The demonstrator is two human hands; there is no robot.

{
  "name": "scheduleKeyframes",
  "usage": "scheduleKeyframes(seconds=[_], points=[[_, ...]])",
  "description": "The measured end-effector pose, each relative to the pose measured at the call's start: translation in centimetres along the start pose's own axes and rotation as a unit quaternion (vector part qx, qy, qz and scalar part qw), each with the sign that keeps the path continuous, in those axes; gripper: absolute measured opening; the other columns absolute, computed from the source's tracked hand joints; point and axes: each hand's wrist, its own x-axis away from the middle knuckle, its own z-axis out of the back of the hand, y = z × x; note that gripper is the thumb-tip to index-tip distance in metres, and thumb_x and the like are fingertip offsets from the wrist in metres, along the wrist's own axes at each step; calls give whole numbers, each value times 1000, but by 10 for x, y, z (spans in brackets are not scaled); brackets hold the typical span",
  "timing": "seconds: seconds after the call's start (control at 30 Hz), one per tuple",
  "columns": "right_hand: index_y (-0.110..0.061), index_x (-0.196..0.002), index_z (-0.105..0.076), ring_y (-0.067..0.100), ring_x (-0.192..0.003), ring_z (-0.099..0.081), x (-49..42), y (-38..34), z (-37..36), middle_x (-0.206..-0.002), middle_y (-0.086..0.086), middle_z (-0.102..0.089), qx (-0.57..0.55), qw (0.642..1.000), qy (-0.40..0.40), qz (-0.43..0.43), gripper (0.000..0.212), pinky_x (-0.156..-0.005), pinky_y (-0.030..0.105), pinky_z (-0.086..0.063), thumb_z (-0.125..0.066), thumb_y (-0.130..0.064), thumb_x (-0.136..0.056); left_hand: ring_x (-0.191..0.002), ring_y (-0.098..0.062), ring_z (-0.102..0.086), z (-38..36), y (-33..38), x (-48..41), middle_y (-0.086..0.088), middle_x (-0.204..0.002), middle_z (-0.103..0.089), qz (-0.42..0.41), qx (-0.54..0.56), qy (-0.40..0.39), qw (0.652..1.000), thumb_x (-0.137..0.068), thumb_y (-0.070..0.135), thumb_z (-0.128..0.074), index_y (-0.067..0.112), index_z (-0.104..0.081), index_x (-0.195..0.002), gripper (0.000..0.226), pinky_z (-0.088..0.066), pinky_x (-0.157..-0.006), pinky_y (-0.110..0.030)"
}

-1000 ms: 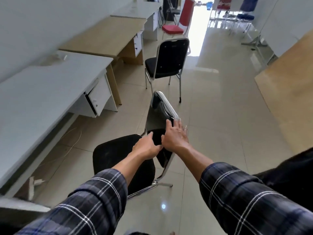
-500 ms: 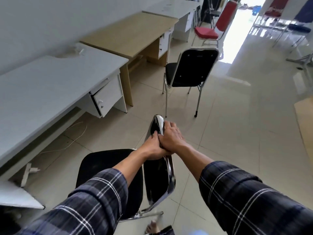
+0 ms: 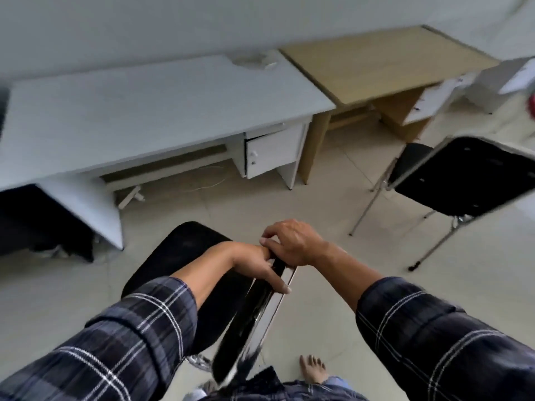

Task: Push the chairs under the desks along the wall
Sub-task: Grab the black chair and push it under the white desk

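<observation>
A black padded chair (image 3: 185, 256) with a chrome frame stands right in front of me, its seat turned toward the white desk (image 3: 139, 111). My left hand (image 3: 260, 267) and my right hand (image 3: 292, 244) both grip the top edge of its backrest, close together. The seat sits on the floor short of the desk's knee space. A second black chair (image 3: 460, 178) stands at the right, in front of the wooden desk (image 3: 376, 62), facing it.
The white desk has a drawer cabinet (image 3: 272, 151) on its right side; a cable and power strip (image 3: 130, 196) lie on the floor beneath it. A dark object (image 3: 37, 227) sits under the desk at far left. My bare foot (image 3: 314, 369) is behind the chair.
I have turned left to face the white desk, and the chair has swung round with me so its seat points at the desk. Both hands have stayed on the backrest.
</observation>
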Motion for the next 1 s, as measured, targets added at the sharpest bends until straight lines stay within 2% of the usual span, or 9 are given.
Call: scheduleKeyframes(seconds=[0.1, 0.2, 0.27, 0.33, 0.43, 0.53, 0.6, 0.83, 1.0], points=[[-20, -83, -67, 28, -84, -64, -8, 5, 6, -91, 6, -74, 17, 995, -49, 84, 45, -73, 39, -48, -36, -45, -103, -117, -14, -47, -1, 10, 1, 9, -126, -49, 65, 24, -2, 998, -71, 56, -77, 23, -39, -143, 89, -38, -103, -29], [-23, -71, -60, 22, -65, -58, -3, 9, 10, -75, 5, -70, 10, 983, -77, 169, 53, -64, 36, -44, -30, -52, -104, -127, -20, -45, -14, 15, 6, 3, -141, -47, 123, 75, -4, 990, -64, 67, -74, 26, -38, -144, 97, -40, -107, -41], [-21, -78, -67, 21, -63, -59, 3, 14, 13, -73, 2, -70, 43, 963, -110, 241, 55, -61, 35, -45, -36, -60, -100, -120, -20, -50, -31, 17, 15, 2, -133, -52, 174, 121, 4, 977, -65, 70, -71, 30, -44, -138, 88, -45, -101, -42], [-26, -95, -70, 18, -70, -62, 7, 20, 15, -83, -4, -72, 107, 935, -150, 302, 46, -65, 32, -48, -53, -69, -88, -107, -18, -56, -51, 21, 27, 3, -117, -59, 215, 133, 14, 967, -68, 65, -72, 30, -53, -123, 68, -49, -95, -40], [-27, -121, -60, 20, -86, -63, 9, 26, 18, -100, -5, -69, 207, 892, -188, 356, 62, -76, 35, -51, -76, -63, -73, -90, -21, -64, -109, 33, 32, -2, -102, -66, 315, 10, 169, 934, -72, 43, -75, 20, -58, -106, 45, -52, -76, -31], [-20, -114, -59, 28, -90, -67, 13, 24, 14, -101, 4, -70, 277, 876, -125, 374, 27, -68, 33, -43, -67, -27, -89, -83, -20, -67, -167, 48, 31, 1, -97, -68, 402, -71, 370, 834, -82, 30, -73, 22, -52, -109, 36, -54, -70, -29], [-18, -109, -61, 28, -87, -66, 15, 25, 15, -99, 6, -70, 293, 880, -106, 359, 17, -66, 32, -39, -61, -16, -91, -80, -18, -70, -180, 46, 30, 2, -97, -70, 405, -96, 417, 808, -84, 33, -73, 22, -51, -111, 36, -57, -69, -27], [-18, -108, -62, 24, -72, -57, -4, 10, 13, -90, 4, -68, 243, 911, -61, 327, 18, -64, 33, -43, -65, -19, -90, -65, -24, -66, -145, 21, 45, -2, -78, -69, 439, -94, 406, 796, -75, 20, -79, 18, -60, -94, 27, -55, -59, -31], [-18, -101, -60, 24, -65, -49, -31, -7, 11, -78, 1, -55, 224, 925, -15, 308, 9, -62, 31, -36, -63, -21, -93, -81, -25, -66, -103, -1, 57, -5, -94, -68, 445, -132, 406, 787, -86, 17, -66, 15, -57, -104, 21, -48, -69, -29]])
